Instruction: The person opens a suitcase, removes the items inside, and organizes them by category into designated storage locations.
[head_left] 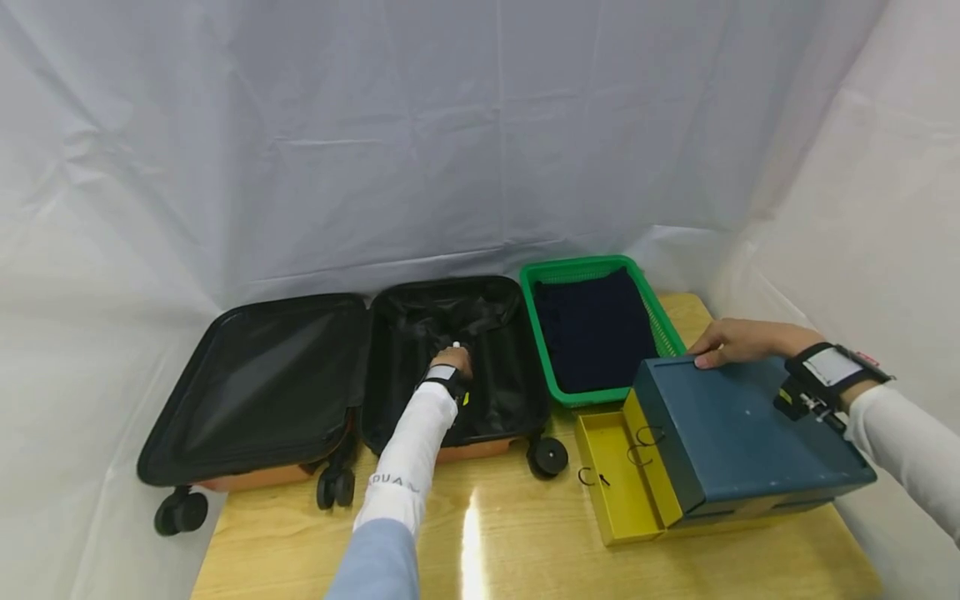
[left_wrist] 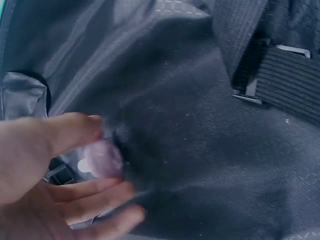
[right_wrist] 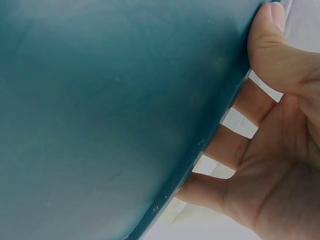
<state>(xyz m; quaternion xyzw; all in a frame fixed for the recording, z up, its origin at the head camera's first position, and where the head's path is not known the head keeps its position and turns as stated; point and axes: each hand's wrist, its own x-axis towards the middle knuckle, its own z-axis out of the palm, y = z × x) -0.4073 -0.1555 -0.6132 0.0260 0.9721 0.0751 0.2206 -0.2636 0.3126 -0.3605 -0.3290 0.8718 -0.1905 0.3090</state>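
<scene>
My left hand (head_left: pixel 453 363) is low inside the right half of an open black-lined suitcase (head_left: pixel 495 400). In the left wrist view its thumb and fingers pinch a small pinkish, rounded item (left_wrist: pixel 103 159) with a white tab; blur hides its exact kind. Dark lining cloth lies right behind it. My right hand (head_left: pixel 738 340) grips the far upper edge of a blue cabinet (head_left: pixel 750 425), thumb on the top panel and fingers over the side. A yellow drawer (head_left: pixel 618 500) juts out from the cabinet's left side, with thin black curved shapes on it.
The suitcase's other half (head_left: pixel 277 383) lies open at left, its black wheels (head_left: pixel 180 510) toward me. Behind the cabinet stands a green basket (head_left: pixel 529 292) with folded dark navy cloth (head_left: pixel 596 333). A strap with a buckle (left_wrist: pixel 285 75) crosses the lining. Everything rests on a wooden table (head_left: pixel 517 550).
</scene>
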